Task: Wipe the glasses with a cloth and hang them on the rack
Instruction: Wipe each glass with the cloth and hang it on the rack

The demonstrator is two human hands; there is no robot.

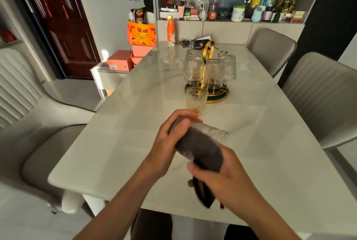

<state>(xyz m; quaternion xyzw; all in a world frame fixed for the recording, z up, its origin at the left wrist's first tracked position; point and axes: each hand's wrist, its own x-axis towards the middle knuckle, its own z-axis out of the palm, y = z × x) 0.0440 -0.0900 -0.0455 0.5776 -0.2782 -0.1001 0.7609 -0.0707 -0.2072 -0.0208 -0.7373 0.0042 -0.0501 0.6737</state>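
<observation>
The left hand [170, 139] curls round one end of a glass [210, 133] held above the desk [119, 143]; the right hand [218, 174] grips the dark cloth [199, 147] wrapped over it. The glass's long axis runs left to right, bare end pointing right. The rack [207, 56] stands farther off, three glasses hanging there, and an upright glass [196, 102] sits directly between.

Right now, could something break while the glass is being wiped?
Maybe. The glass is held in the air over the table, with the left hand at one end and the right hand rubbing the cloth; a slip could drop it. Another glass stands just beyond the hands and could get knocked.
</observation>
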